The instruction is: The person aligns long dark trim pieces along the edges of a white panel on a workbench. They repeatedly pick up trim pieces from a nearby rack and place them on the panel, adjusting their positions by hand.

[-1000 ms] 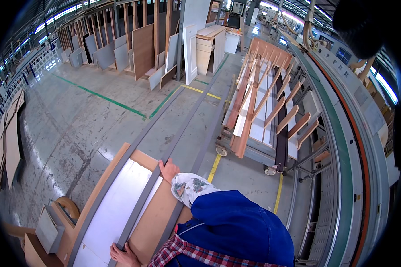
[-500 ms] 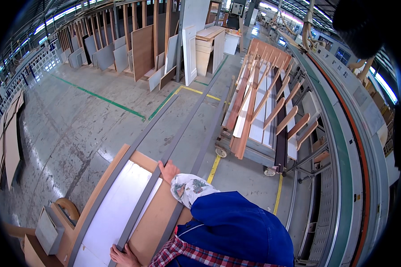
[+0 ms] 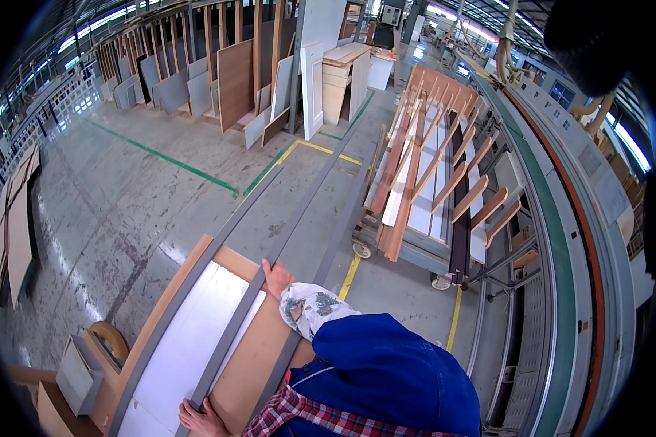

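Three long, thin grey strips run away from me, side by side, over a low tan work surface and out beyond its far edge. My right hand, reaching forward, is closed on the middle grey strip near the surface's far edge. Closer to me, my left hand grips the same strip, its fingers across it. Beside it lie the left grey strip and the right grey strip, the latter partly covered by my clothing. White panels and a brown board show beneath the strips.
To the right stands a wheeled cart loaded with boards, with wooden prongs sticking up. A long machine runs along the right side. Panels lean in a rack at the back. Box-like offcuts sit at lower left.
The far end of the left strip has shifted slightly toward me and to the left. Both hands stay in nearly the same place on the middle strip.
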`<state>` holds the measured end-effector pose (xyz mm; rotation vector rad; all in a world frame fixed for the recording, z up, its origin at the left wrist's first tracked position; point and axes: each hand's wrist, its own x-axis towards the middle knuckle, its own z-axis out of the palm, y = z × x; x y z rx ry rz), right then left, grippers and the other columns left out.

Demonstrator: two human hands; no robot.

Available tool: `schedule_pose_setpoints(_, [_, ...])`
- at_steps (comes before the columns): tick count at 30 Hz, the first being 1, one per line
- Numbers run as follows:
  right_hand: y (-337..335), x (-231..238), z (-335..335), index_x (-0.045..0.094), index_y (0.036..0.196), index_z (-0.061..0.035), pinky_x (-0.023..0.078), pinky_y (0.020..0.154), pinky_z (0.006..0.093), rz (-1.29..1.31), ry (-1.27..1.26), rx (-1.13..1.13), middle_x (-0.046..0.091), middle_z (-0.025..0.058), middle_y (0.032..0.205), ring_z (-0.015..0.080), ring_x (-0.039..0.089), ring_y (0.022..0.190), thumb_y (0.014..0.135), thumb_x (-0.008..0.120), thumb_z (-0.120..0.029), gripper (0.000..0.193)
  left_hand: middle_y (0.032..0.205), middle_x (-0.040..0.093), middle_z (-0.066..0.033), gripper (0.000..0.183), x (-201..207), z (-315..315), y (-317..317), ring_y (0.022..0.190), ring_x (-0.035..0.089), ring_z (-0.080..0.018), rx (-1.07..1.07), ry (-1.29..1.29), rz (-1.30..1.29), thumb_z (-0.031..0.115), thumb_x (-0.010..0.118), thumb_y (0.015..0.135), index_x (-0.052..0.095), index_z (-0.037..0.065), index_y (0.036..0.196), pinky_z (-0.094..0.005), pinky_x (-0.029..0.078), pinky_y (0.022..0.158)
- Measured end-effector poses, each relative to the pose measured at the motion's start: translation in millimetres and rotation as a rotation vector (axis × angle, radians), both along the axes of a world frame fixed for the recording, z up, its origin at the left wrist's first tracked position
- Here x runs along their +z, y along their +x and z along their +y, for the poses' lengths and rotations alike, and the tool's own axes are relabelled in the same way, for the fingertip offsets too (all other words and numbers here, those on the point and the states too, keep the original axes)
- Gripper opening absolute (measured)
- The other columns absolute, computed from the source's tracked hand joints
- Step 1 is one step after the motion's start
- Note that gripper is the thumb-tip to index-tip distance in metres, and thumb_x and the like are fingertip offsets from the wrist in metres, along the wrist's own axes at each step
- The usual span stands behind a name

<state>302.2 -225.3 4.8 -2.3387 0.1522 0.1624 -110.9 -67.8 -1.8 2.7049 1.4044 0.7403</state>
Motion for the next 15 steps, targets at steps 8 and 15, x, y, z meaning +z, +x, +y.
schedule_pose_setpoints(8, [0.6, -12.2, 0.4, 0.058, 0.090, -0.0014, 0.045, 0.075, 0.0487, -0.085, -0.006, -0.010, 0.063, 0.0221, 0.082, 0.0415, 0.060, 0.083, 0.085, 0.044, -0.056, 0.057, 0.116, 0.050, -0.0170, 0.058, 4.5, -0.7, 1.3, 0.110, 0.043, -0.0359, 0.028, -0.023, 0.053, 0.042, 0.063, 0.077, 0.050, 0.005, 0.119, -0.0482, 0.031, 0.094])
schedule_pose_setpoints(15, [0.3, -13.2, 1.0, 0.058, 0.088, -0.0010, 0.046, 0.075, 0.0480, -0.093, 0.009, -0.021, 0.063, 0.0222, 0.082, 0.0409, 0.060, 0.083, 0.085, 0.045, -0.056, 0.057, 0.117, 0.050, -0.0166, 0.058, 5.0, 1.0, 0.6, 0.110, 0.043, -0.0355, 0.012, -0.024, 0.064, 0.045, 0.061, 0.078, 0.050, 0.004, 0.119, -0.0483, 0.031, 0.094])
